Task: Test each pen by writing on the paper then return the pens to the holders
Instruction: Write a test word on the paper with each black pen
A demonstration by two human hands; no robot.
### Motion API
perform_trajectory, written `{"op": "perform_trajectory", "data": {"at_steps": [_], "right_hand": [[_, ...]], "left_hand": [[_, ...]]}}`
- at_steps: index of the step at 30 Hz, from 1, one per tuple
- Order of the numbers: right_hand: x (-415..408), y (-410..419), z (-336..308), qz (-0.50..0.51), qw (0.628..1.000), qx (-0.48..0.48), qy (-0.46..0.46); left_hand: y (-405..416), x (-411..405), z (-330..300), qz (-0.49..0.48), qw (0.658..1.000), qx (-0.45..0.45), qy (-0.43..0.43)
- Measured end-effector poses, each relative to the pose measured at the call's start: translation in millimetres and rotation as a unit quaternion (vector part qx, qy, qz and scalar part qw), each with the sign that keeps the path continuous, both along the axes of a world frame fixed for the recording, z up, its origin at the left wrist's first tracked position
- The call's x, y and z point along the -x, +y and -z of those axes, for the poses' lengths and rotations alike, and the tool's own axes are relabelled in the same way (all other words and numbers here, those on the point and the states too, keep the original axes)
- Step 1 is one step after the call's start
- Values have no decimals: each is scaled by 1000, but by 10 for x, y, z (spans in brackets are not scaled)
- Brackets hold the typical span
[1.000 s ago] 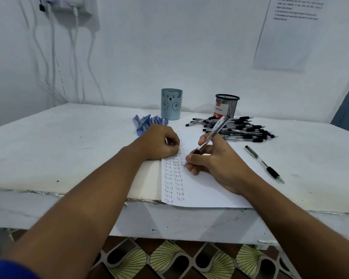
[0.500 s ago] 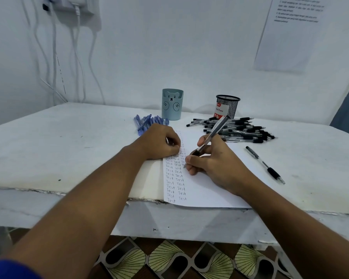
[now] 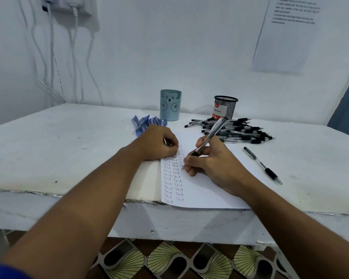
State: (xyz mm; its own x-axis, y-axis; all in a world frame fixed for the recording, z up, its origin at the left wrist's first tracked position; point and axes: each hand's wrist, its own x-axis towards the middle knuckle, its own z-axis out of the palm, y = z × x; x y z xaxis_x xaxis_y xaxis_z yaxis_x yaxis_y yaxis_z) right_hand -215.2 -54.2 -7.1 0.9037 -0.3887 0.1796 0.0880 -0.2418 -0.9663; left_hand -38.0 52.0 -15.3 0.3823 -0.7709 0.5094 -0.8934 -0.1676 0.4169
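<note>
paper (image 3: pixel 201 190): white sheet, near edge of desk (image 3: pixel 48 150), bottom hangs a bit over the front lip. Left side filled w/ cols of handwritten "Test", rest blank. Prob parked at the edge so the wrist can rest while writing.
right hand (image 3: pixel 216 164): pinch grip on pen (image 3: pixel 209 135), thumb + fingers around the black grip, heel of hand on the sheet. Tip down at the next free slot in the third col; contact itself too small to confirm. Clear barrel tilts up and away from the person.
left hand (image 3: pixel 159 142): fingers curled, knuckles down on sheet's top-left corner. Looks like it's pinning the sheet vs sliding; can't tell if anything's in the fist.
step: writing test for the current pen, imo mid-word.
loose pen (image 3: pixel 262 165): black grip, clear barrel, alone on desk just right of the sheet. Maybe next in queue or already tested, can't say.
black pens (image 3: pixel 236 130): big pile, far right of sheet, in front of mesh cup (image 3: pixel 226 106).
blue pens (image 3: pixel 144 123): smaller bunch behind left hand, beside bear cup (image 3: pixel 170 105).
cups: both near desk's back edge, look empty from here, so return step not started.
</note>
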Motion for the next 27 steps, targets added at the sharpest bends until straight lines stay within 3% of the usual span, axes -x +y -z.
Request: {"op": "perform_trajectory", "data": {"at_steps": [2, 7, 11, 17, 27], "right_hand": [[0, -5, 7, 1, 1000, -15, -4], [-25, -7, 53, 25, 997, 72, 0], [0, -29, -2, 10, 1000, -16, -8], [-11, -15, 41, 15, 997, 70, -6], [-7, -32, 27, 19, 999, 20, -16]], "left_hand": [[-2, 2, 4, 1, 1000, 4, 0], [-3, 1, -1, 1, 1000, 6, -3], [2, 1, 3, -1, 1000, 7, -1], [6, -1, 2, -1, 1000, 5, 2], [11, -9, -2, -16, 1000, 6, 20]]}}
